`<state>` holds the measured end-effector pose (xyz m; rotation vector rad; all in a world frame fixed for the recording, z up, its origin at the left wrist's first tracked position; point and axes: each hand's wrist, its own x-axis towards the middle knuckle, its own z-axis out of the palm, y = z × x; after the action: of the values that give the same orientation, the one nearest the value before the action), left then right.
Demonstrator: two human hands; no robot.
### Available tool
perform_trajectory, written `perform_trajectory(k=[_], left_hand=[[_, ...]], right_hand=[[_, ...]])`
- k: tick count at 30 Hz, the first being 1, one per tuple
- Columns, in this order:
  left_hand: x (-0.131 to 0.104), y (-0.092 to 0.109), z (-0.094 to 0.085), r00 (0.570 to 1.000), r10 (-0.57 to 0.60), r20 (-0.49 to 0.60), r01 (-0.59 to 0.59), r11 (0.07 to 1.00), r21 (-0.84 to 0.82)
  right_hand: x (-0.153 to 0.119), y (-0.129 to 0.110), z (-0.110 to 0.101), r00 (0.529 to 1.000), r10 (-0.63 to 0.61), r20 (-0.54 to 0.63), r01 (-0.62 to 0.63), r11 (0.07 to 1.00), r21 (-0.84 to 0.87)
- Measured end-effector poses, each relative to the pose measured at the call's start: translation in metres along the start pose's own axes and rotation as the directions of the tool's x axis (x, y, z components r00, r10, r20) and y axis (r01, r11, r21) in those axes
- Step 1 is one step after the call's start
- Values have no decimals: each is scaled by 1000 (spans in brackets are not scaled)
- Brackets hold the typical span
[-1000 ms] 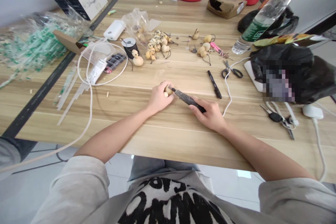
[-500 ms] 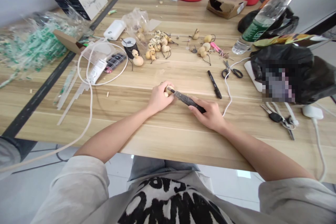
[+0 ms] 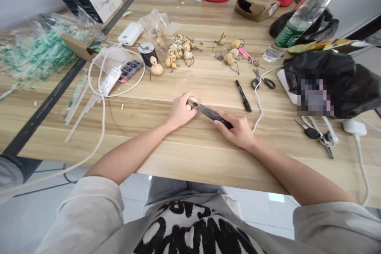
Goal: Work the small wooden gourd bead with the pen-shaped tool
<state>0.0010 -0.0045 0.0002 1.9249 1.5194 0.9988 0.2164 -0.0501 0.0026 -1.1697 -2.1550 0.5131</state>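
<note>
Near the middle of the wooden table [image 3: 178,151], my left hand [image 3: 181,112] is wrapped round a small pale gourd [image 3: 193,100], partly hidden by the fingers. My right hand [image 3: 236,129] grips the black handle of a slim dark tool [image 3: 210,112], whose narrow tip meets the gourd. Beyond my hands lies a cluster of small gourds with black cords [image 3: 178,50], some with dark marks. One more corded gourd [image 3: 156,68] sits beside a black thread spool [image 3: 148,54].
Right of my hands lie a black marker [image 3: 243,96], scissors [image 3: 262,81], a white cable [image 3: 259,105] and keys [image 3: 312,133]. A plastic bottle [image 3: 290,33] leans at the back right. At left are a looped white cable [image 3: 103,123], plastic strips [image 3: 77,115] and a compartment box [image 3: 131,70].
</note>
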Motion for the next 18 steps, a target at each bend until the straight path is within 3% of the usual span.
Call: perform_trajectory(k=[18], left_hand=[[0, 1, 0, 1000, 4, 0, -4, 1000, -14]], right_hand=[[0, 1, 1, 1000, -11, -3, 11, 1000, 0]])
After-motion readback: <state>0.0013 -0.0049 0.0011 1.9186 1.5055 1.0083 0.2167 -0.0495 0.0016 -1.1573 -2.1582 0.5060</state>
